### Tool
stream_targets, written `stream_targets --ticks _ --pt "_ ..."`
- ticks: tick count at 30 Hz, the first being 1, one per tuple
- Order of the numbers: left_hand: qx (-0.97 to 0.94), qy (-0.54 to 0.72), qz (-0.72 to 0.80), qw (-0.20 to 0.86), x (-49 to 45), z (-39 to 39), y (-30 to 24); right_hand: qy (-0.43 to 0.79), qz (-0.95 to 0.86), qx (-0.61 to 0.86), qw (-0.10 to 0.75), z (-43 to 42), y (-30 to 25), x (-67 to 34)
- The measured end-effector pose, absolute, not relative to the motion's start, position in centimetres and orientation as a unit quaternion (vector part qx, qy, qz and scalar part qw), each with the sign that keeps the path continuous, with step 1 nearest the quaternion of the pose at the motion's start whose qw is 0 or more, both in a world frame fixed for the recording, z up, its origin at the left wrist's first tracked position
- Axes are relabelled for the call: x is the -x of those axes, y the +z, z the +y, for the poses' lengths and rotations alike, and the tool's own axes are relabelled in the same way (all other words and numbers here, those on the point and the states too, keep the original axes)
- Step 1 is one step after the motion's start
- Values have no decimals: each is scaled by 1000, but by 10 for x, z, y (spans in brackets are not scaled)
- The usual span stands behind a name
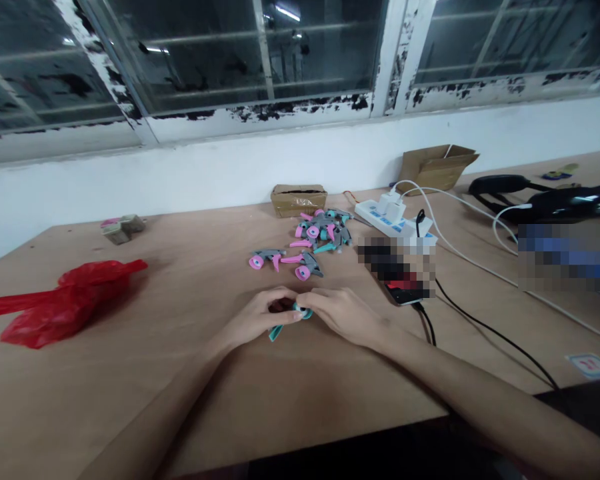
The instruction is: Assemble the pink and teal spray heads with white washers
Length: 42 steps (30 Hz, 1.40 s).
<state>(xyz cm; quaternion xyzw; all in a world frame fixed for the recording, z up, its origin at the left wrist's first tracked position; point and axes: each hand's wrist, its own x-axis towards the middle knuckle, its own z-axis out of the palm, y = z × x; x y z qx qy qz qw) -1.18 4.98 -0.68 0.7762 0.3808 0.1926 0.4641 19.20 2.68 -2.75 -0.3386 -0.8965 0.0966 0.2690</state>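
Note:
Both of my hands meet over the near middle of the table around a teal trigger spray head [276, 333]. My left hand [260, 315] is closed about its body, and the teal trigger sticks out below the fingers. My right hand [344, 313] pinches the round teal collar at its other end. The fingers hide most of the piece. Just beyond my hands lie two grey spray heads with pink parts, a left one [266, 259] and a right one [304, 268]. Behind them is a pile of pink, teal and grey spray heads [325, 230].
A small cardboard box [299, 201] stands behind the pile, and a larger one [437, 170] is by the wall. To the right are a power strip [375, 215], cables and a phone [405, 293]. A red plastic bag [65, 303] and grey blocks [123, 229] lie left.

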Motion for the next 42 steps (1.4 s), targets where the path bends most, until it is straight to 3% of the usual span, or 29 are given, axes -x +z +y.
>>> stream_targets --ticks 13,25,42 --pt "-776 194 380 464 12 51 -10 158 -880 321 312 24 -25 -189" --pt "-769 202 386 468 11 49 -8 61 -889 371 261 22 -24 -191" --pt "-801 182 381 425 10 47 -8 104 -883 354 289 19 -22 -190"
